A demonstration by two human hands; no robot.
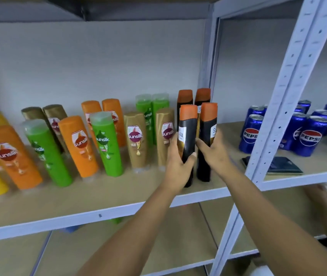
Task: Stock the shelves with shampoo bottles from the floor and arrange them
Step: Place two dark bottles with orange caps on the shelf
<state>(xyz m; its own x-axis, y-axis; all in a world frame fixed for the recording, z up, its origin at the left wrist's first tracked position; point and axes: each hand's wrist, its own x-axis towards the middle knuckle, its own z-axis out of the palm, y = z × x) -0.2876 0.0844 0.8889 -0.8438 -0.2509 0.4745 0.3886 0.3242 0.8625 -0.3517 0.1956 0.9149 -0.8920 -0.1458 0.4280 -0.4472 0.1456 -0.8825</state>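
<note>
Rows of shampoo bottles stand on a wooden shelf (pixel 118 194): yellow, orange (pixel 79 146), green (pixel 106 144), gold (pixel 137 140) and, at the right end, black ones with orange caps. My left hand (pixel 176 166) grips the front left black bottle (pixel 187 134) around its lower body. My right hand (pixel 216 152) holds the front right black bottle (pixel 206 126) from its right side. Both bottles stand upright near the shelf's front, close together. Two more black bottles (pixel 185 97) stand behind them.
A white metal upright (pixel 284 92) divides this bay from the right one, which holds several blue Pepsi cans (pixel 306 136) and a dark flat wallet-like item (pixel 284 166). Lower shelves show below. A grey wall backs the shelf.
</note>
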